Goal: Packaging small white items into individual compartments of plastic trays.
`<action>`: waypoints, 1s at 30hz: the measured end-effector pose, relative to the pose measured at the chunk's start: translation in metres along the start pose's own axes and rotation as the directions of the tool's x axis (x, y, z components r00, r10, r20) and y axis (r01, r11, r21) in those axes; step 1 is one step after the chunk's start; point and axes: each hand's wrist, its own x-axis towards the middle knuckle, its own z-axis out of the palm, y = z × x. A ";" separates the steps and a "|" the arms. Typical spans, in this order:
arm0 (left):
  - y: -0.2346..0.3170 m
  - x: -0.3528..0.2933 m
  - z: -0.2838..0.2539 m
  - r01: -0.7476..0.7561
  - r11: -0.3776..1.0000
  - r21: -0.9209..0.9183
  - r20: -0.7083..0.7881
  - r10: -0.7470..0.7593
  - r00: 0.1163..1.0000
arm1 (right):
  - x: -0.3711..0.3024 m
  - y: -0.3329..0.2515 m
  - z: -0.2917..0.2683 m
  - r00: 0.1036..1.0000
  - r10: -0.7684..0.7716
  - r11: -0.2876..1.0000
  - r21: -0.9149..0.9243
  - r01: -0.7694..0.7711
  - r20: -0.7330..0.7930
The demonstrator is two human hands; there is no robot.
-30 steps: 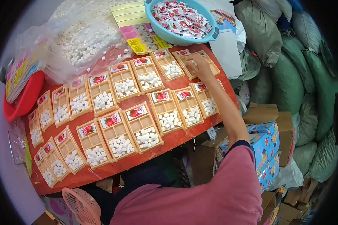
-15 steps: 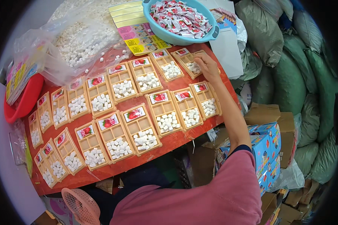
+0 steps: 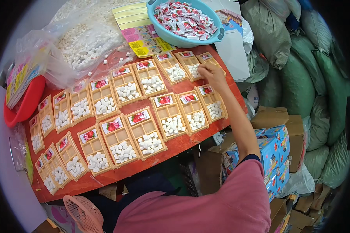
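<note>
My right hand (image 3: 212, 75) is over the right end of the back row of beige compartment trays, its fingers closed in a pinch. What they hold, if anything, I cannot make out. Beneath and beside the fingers lie a tray (image 3: 187, 54) with white cubes and a strawberry packet, and the last tray (image 3: 207, 57), partly hidden by the hand. White marshmallow-like cubes (image 3: 175, 72) fill the lower part of the neighbouring tray. Nearer to me runs the front row, where a tray (image 3: 206, 100) lies beside my wrist. My left hand is out of view.
A blue basin (image 3: 217, 35) of strawberry packets stands at the back. A clear bag (image 3: 39, 58) of loose cubes lies at back left, above a red basin (image 3: 29, 101). Boxes (image 3: 274, 155) and full sacks (image 3: 295, 81) crowd the right; a pink basket (image 3: 83, 213) sits below.
My right hand has moved slightly left and nearer to me, uncovering more of the last tray at the right end of the back row. The trays stay in place.
</note>
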 end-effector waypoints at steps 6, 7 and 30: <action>-0.010 0.003 -0.005 -0.030 0.984 -0.177 0.221 0.069 0.973 | 0.009 0.024 -0.044 0.976 -0.160 0.839 -0.542 0.056 -0.146; -0.005 0.003 -0.004 -0.027 0.984 -0.177 0.216 0.065 0.974 | 0.011 0.028 -0.041 0.988 -0.111 0.744 -0.668 0.011 -0.107; 0.020 -0.002 0.011 0.227 -0.064 -0.972 0.234 -0.142 0.962 | 0.147 -0.211 0.330 0.657 -0.680 0.653 -0.137 0.745 0.326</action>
